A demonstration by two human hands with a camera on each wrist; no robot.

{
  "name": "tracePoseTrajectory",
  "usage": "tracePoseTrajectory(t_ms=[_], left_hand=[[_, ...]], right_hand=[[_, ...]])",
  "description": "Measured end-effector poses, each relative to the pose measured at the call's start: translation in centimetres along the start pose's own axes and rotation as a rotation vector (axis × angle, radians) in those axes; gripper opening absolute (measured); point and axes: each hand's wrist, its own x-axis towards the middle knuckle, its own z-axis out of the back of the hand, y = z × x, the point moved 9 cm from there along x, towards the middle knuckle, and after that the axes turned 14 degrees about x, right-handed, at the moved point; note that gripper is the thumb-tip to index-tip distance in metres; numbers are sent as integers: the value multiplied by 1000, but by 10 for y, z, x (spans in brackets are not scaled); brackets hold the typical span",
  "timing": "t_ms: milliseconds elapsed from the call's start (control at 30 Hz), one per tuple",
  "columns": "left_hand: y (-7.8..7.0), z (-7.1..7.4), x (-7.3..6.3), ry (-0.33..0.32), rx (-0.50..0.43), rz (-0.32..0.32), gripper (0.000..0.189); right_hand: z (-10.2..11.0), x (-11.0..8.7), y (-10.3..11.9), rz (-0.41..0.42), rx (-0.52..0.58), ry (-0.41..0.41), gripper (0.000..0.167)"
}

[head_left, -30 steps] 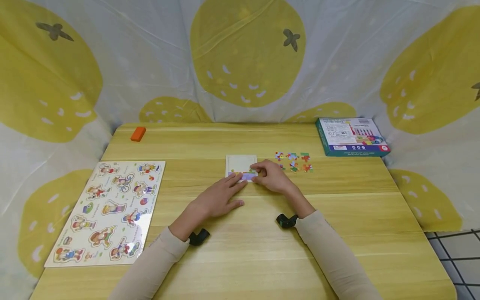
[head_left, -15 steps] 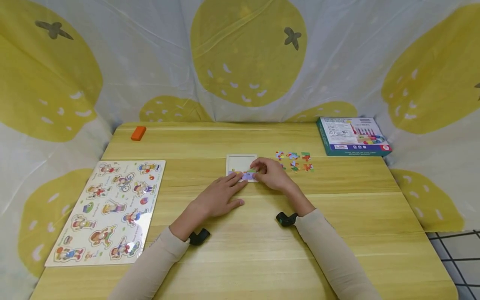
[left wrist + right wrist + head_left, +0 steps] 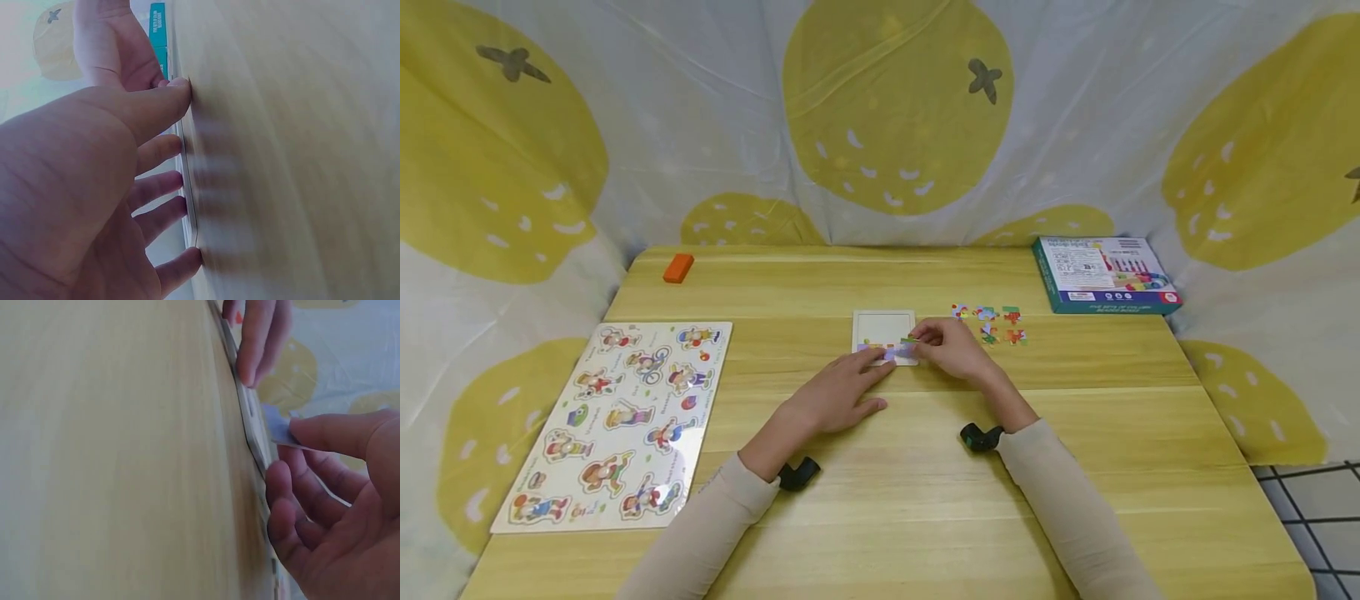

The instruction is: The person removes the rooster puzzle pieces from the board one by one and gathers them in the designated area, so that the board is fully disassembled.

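A small square puzzle tray (image 3: 883,323) lies mid-table, with a row of lilac and coloured puzzle pieces along its near side. My left hand (image 3: 835,393) rests its extended fingertips on the tray's near edge; the left wrist view shows the fingers spread along that edge. Between thumb and fingers, my right hand (image 3: 953,350) pinches a puzzle piece (image 3: 279,429) at the tray's lower right corner. In the right wrist view that piece is tilted up, above the tray's rim. Several loose puzzle pieces (image 3: 988,335) lie just right of the right hand.
On the left lies a large picture board (image 3: 617,412) with cartoon figures. An orange block (image 3: 678,268) sits at the back left, and a teal-edged box (image 3: 1108,279) at the back right. A patterned curtain (image 3: 895,108) hangs behind the table.
My right hand has shifted slightly right, and the pinched piece now sits tilted up at the tray's corner. The left hand has stayed in place.
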Motion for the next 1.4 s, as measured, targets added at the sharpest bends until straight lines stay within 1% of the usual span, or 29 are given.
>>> tracePoseTrajectory(t_ms=[167,267,400,500,700,900,1000,1167,1267,1400], left_hand=[[-1,2,2,-12,9,3,64],[0,1,1,-3,20,17,64],[0,0,0,13,36,31,66],[0,0,-1,12,31,33,66],[2,-1,-2,6,14,34,68],[5,-1,-2,6,8,32,68],[6,0,-3,8,-3,32,68],[4,0,-4,20,-14,24,68],[4,0,-4,18,-15,20,68],[5,-1,-4,16,-11,21,68]], right_hand=[[22,-13,0,-11,69,-47,22],[38,-23,-2,-25,90,-86,24],[62,-38,-8,-46,43,-141,26],[79,-47,-15,-50,16,-164,27],[106,-69,-30,-75,18,-205,26],[122,-87,-37,-93,50,-211,21],[128,-94,-44,-135,69,-213,23],[139,-103,-55,-183,65,-210,26],[144,-106,-58,-187,43,-210,27],[149,-107,-63,-205,-33,-219,28]])
